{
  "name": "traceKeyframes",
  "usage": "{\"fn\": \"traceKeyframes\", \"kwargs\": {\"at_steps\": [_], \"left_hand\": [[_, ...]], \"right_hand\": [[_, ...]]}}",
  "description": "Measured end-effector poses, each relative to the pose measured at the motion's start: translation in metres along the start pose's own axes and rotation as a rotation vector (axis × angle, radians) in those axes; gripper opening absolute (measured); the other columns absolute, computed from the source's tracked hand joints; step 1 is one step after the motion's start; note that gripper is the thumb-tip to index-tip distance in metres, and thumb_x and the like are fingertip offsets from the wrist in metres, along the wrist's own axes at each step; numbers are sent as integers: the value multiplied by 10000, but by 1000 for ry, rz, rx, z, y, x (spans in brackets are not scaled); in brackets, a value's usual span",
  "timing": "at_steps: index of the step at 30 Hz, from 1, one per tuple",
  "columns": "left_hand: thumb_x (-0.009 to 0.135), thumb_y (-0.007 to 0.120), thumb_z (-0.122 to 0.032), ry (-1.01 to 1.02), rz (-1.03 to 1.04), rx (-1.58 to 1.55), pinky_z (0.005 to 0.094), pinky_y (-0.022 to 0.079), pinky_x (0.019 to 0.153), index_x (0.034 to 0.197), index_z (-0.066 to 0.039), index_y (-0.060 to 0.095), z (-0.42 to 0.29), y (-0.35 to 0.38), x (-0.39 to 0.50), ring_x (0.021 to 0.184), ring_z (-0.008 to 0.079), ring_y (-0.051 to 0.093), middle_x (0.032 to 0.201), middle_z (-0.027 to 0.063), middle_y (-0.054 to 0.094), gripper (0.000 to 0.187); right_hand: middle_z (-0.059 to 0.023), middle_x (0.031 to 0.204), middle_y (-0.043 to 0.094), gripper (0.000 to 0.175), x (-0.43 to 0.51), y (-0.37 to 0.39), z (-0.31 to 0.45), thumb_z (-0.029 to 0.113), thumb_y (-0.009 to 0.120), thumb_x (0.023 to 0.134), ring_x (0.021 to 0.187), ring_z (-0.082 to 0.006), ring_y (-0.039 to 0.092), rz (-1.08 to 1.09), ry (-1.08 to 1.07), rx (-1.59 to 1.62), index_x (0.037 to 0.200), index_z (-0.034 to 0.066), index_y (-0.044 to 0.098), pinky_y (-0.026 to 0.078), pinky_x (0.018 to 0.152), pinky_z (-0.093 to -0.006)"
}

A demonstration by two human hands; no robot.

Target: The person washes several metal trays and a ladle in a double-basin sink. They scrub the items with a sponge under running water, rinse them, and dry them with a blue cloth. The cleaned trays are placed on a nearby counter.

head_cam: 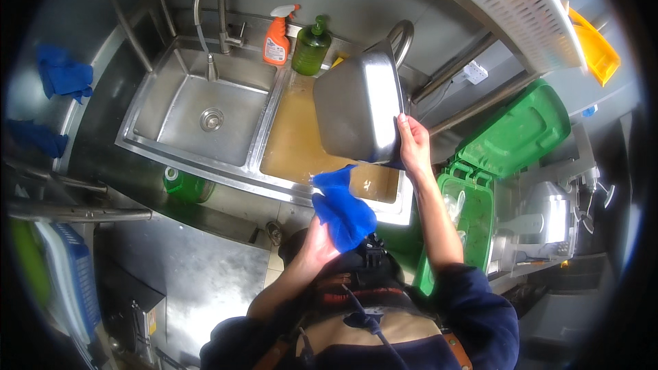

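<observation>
My right hand (415,146) grips the rim of a deep stainless steel pan (354,108), tilted on its side above the right sink basin. In my left hand (321,244) is a blue cloth (347,210), bunched in front of the basin's near edge. Murky yellow-brown water (293,133) stands in the right basin, partly hidden by the pan. The left basin (239,95) has a drain in its floor, and a gooseneck faucet (211,15) hangs over it.
Behind the sink stand an orange spray bottle (276,38) and a green pump bottle (311,46). A green bin (483,216) with its lid raised is at my right. Overhead to the right is a white perforated basket (514,5). Blue cloths (64,73) hang at the left.
</observation>
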State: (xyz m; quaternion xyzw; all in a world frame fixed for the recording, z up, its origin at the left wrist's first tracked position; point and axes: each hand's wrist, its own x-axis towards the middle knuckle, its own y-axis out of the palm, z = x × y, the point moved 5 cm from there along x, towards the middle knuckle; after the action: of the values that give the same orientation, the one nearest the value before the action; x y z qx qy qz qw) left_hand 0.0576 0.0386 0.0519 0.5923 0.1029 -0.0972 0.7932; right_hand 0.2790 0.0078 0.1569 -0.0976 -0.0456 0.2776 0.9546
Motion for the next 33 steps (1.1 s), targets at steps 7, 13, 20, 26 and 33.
{"fn": "traceKeyframes", "kwargs": {"at_steps": [7,13,20,26,33], "left_hand": [[977,524,-391,245,306,484,301,509,727,1222,-37,531,-50,66,-53,859,191,610,1018,87,610,430],[968,546,-465,257,-564,1135,260,506,698,1060,-25,632,-108,25,-80,812,113,634,883,36,656,458],[994,454,-468,151,-459,713,366,526,904,1242,-20,559,-124,1,-145,1006,207,638,1147,117,641,523],[960,509,-330,584,-226,645,341,514,875,1215,-36,582,-96,121,-207,949,180,633,1052,84,660,396],[919,558,-250,1244,-647,1858,343,498,802,1169,-35,596,-131,52,-170,868,176,617,972,74,656,332]], "right_hand": [[83,740,542,276,17,-17,-11,254,539,1010,652,-15,413,-33,-68,59,886,25,632,336,584,-180],[91,763,534,283,23,-19,-24,269,540,1011,679,-14,407,-56,2,63,911,28,649,330,598,-188],[41,857,628,344,22,-1,-33,323,520,1016,750,-33,492,-8,74,124,992,8,656,402,698,-194],[17,903,664,319,21,12,-41,299,538,1009,782,-44,537,26,118,234,1040,5,659,424,731,-195],[27,895,654,296,22,24,-39,284,534,1009,788,-36,536,47,52,169,1035,19,662,425,720,-206]]}}
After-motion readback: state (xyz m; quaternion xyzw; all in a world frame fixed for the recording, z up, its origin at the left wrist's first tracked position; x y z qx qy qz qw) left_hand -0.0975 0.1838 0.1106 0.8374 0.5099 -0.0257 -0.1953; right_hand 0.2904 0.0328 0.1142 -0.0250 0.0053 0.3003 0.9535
